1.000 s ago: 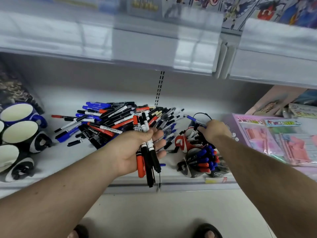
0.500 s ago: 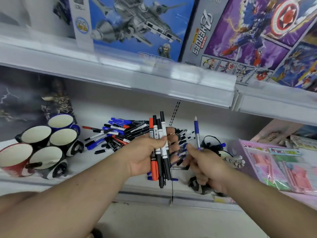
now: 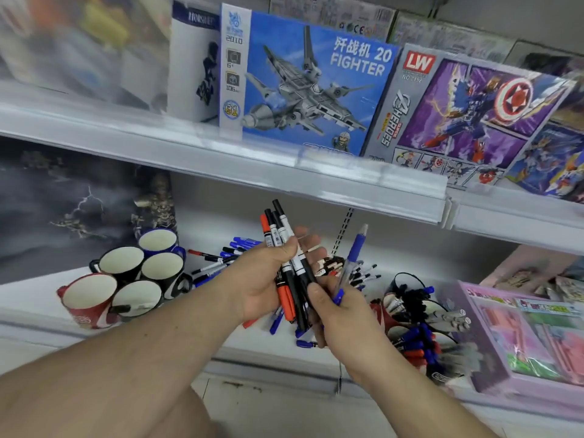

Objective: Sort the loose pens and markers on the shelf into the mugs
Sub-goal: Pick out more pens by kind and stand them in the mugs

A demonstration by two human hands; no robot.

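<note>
**Both hands full of pens above the shelf**

The left hand [image 3: 265,279] has its grip clamped on a bundle of markers [image 3: 286,263], thumb across the front, the caps fanning up and to the left; most are black and white, one is orange-red; the right hand [image 3: 339,314] meets it from the right, its thumb touching the lower end of the bundle, its fingers curled round a blue pen [image 3: 352,263] that stands tilted with its clicker end up; both hands are held in front of the shelf [image 3: 38,320], above its front edge; behind them a loose pile of pens [image 3: 221,259] lies on the shelf, blue, black and red mixed; left of the pile stand five mugs [image 3: 126,279] close together, one red, the rest dark with pale insides, and the front dark one seems to have a black marker in it; on the right, mugs with pens [image 3: 417,330] lie tipped toward the camera, filled with blue, red and black barrels; just beside them sits a pink packaged set [image 3: 521,336]; on the upper shelf stand a fighter box [image 3: 309,86] and a heroes box [image 3: 467,115].
</note>
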